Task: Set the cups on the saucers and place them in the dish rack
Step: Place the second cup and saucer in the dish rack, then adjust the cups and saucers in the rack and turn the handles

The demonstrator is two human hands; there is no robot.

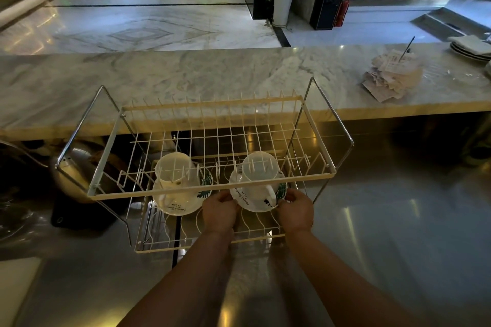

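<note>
A cream two-tier wire dish rack (212,188) stands on the steel counter. On its lower tier, at left, a white cup (176,171) sits on a white saucer (175,200) with a green leaf print. At right, a second white cup (260,170) sits on its saucer (255,202). My left hand (219,211) grips that right saucer's left rim and my right hand (295,210) grips its right rim, both reaching in under the upper tier. I cannot tell whether the right saucer rests on the wires.
Behind the rack runs a marble bar top (186,74), with a spiked pile of paper slips (390,77) and stacked plates (473,48) at its far right. A steel kettle (71,167) and a dark pad (77,216) lie left of the rack.
</note>
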